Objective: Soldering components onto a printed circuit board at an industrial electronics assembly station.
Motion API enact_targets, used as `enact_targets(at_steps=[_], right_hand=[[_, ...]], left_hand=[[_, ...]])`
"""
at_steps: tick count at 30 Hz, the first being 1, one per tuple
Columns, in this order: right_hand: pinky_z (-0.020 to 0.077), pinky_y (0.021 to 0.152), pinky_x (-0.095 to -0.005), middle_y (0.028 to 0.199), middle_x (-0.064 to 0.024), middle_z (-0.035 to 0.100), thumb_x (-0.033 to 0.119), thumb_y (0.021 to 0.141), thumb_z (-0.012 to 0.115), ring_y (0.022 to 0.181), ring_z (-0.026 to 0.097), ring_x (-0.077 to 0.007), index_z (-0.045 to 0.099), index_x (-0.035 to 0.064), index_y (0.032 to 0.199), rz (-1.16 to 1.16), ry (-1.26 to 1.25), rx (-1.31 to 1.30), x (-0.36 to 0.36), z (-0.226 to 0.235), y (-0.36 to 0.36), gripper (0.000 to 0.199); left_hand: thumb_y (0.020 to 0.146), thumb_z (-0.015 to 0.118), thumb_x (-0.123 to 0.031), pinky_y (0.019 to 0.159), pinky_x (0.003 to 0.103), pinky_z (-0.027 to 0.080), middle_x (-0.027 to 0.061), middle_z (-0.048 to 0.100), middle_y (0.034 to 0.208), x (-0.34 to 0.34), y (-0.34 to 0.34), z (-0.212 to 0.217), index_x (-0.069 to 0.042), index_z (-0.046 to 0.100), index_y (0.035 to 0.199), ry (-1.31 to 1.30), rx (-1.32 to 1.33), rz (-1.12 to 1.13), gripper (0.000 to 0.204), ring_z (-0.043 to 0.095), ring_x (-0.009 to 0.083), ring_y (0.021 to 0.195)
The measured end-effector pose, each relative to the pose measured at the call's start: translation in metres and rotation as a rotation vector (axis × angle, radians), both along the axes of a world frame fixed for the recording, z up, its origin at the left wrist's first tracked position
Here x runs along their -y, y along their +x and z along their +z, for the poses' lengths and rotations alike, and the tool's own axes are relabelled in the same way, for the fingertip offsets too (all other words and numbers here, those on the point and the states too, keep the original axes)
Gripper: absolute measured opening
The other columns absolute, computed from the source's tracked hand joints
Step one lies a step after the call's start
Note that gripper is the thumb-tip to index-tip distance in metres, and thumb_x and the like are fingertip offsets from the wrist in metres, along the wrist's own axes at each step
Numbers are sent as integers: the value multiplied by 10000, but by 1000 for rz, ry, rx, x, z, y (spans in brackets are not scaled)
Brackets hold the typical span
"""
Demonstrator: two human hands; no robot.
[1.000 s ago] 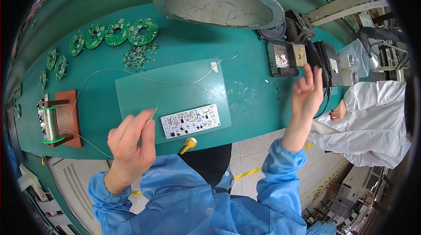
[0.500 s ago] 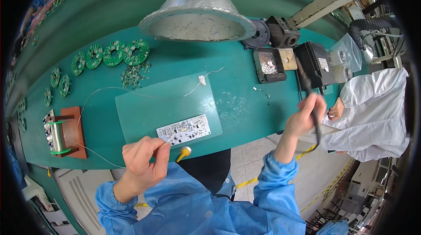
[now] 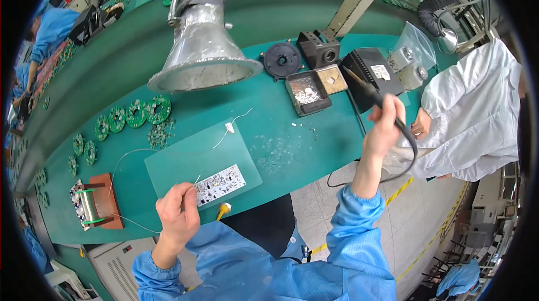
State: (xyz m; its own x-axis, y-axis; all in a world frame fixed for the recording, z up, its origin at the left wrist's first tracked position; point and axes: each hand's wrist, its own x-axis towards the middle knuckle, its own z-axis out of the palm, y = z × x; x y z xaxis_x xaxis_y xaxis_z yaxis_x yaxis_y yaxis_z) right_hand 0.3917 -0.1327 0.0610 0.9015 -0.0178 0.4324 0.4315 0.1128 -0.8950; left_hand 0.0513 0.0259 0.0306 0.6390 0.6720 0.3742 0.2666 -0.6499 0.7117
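My left hand (image 3: 178, 211) pinches a thin solder wire (image 3: 197, 180) between thumb and fingers. Its short end stands up beside the left end of a white circuit board (image 3: 222, 184), which lies on a translucent green mat (image 3: 185, 158). A strand runs back from this hand toward the solder spool (image 3: 87, 207) on a brown stand at the left. My right hand (image 3: 384, 128) is closed round a soldering iron (image 3: 368, 88), held up at the right. The iron's tip points up and left, between the tan sponge pad (image 3: 332, 80) and a black box (image 3: 368, 65).
A metal fume hood (image 3: 205, 57) hangs over the bench. Several round green boards (image 3: 136, 113) and a pile of small parts (image 3: 160, 134) lie at the left. A black solder tray (image 3: 307, 94) stands far right. Beside my right hand is a white-sleeved co-worker's hand (image 3: 421, 123).
The whole view has shifted and tilted. My right hand has swung the soldering iron so its tip points more to the left. My left hand with the solder wire has drawn back to the board's left end.
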Motion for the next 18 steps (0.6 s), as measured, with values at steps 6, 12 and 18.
enact_targets(at_steps=[6, 12, 18], right_hand=[[362, 458, -189, 775, -33, 659, 265, 870, 593, 559, 478, -40, 608, 43, 1072, 293, -254, -336, -45, 4, 27, 301], [357, 419, -137, 1040, -108, 631, 228, 899, 541, 559, 503, -55, 503, 27, 1169, 681, 385, -861, -51, -25, 35, 339], [423, 464, -172, 918, -93, 647, 161, 882, 544, 586, 559, -81, 543, -21, 1160, 391, -344, -86, -57, -20, 2, 332]], left_hand=[[864, 530, 6, 421, 187, 313, -9, 503, 602, -2, -2, -11, 14, 561, 811, -65, 53, 35, 61, 401, 23, 491], [874, 537, -25, 417, 173, 327, -12, 509, 579, -4, -6, -23, 12, 562, 812, -109, 85, 73, 76, 423, 12, 480], [875, 523, -21, 413, 175, 331, -8, 519, 578, -4, -6, -27, 10, 561, 810, -171, 141, 95, 81, 436, 12, 478]])
